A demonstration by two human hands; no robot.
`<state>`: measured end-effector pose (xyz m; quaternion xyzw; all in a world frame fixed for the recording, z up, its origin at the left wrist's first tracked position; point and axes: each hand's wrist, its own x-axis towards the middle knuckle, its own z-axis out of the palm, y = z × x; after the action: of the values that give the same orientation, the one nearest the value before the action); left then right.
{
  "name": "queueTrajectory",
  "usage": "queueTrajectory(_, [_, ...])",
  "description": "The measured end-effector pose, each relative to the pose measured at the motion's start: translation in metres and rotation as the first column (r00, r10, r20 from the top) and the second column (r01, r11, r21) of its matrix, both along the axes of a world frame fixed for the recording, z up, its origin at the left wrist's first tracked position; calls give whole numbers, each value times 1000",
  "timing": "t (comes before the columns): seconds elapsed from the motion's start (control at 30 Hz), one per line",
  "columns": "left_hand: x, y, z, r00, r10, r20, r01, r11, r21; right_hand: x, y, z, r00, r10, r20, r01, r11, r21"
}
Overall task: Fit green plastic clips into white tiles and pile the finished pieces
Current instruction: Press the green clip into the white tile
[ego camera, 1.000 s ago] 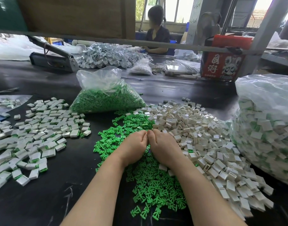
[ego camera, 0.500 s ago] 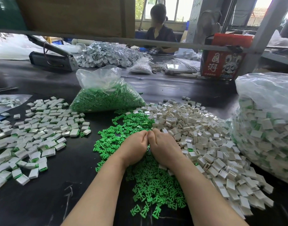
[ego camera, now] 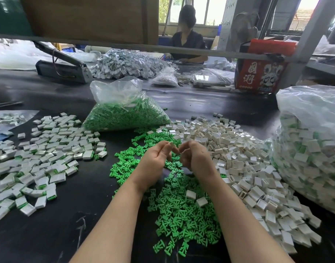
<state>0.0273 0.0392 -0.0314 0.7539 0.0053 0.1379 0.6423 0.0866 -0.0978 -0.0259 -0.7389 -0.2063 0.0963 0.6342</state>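
Both hands raised over the loose green clips [ego camera: 181, 211] at screen centre. Left hand [ego camera: 156, 162] fingers curled inward, thumb and forefinger tips pinching a small white tile [ego camera: 171, 144]; can't tell if a clip is already in it. Right hand [ego camera: 198, 160] fingers also curled, tips close to the left hand's, touching or nearly so; what it grips, if anything, can't tell. Both forearms come in from 6 o'clock and cover part of the clip heap.

Clips spread from centre down to 6 o'clock on the black table [ego camera: 49, 234]. Two stray white tiles [ego camera: 196, 198] lie on top of the clips between the forearms. Heap of empty white tiles [ego camera: 238, 158] at 3 o'clock of the hands, touching the clip spread along its edge. Pile of finished pieces [ego camera: 43, 154], white with green showing, at 9 o'clock, apart from the clips with bare table between.

Clear bag of green clips [ego camera: 125, 111] at 12 o'clock, just behind the loose ones. Big clear bag of finished pieces [ego camera: 310, 149] at far 3 o'clock, against the tile heap. Small plastic sheet with a few pieces [ego camera: 9, 118] at 10 o'clock.

Far side: grey-white parts heap [ego camera: 125, 63], grey machine [ego camera: 62, 67], red box [ego camera: 261, 73], another person [ego camera: 187, 40] seated behind a metal bar [ego camera: 106, 44] that crosses the view and cuts off their lower body.
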Motion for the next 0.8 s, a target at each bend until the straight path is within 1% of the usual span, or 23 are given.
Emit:
queueTrajectory(0.07, [-2, -3, 3, 1000, -3, 27, 3, 1000, -12, 2, -5, 3, 996, 13, -88, -7, 998, 69])
queueTrajectory(0.17, [-2, -9, 5, 1000, -20, 14, 22, 996, -88, 1, -6, 6, 983, 40, -178, -20, 994, 111])
queueTrajectory(0.27, [-3, -10, 5, 1000, 9, -14, -10, 994, -111, -1, -6, 7, 947, 180, -267, -139, 977, 163])
queueTrajectory(0.33, [-5, -10, 6, 999, -7, -42, 1, 992, -128, -2, -3, 6, 914, 293, -281, -238, 947, 216])
queueTrajectory(0.4, [-6, -11, 8, 998, -42, -47, 33, 985, -168, -3, 0, 6, 892, 347, -290, -272, 924, 268])
queueTrajectory(0.57, [-8, -12, 16, 997, -73, 21, 75, 983, -168, -4, 4, 5, 858, 358, -368, -219, 904, 368])
queueTrajectory(0.7, [-8, -13, 16, 999, -38, 37, 45, 981, -186, -7, 7, 5, 853, 374, -363, -220, 890, 400])
queueTrajectory(0.8, [-6, -18, 16, 999, 0, 38, 10, 968, -251, -7, 8, 4, 861, 373, -347, -222, 888, 403])
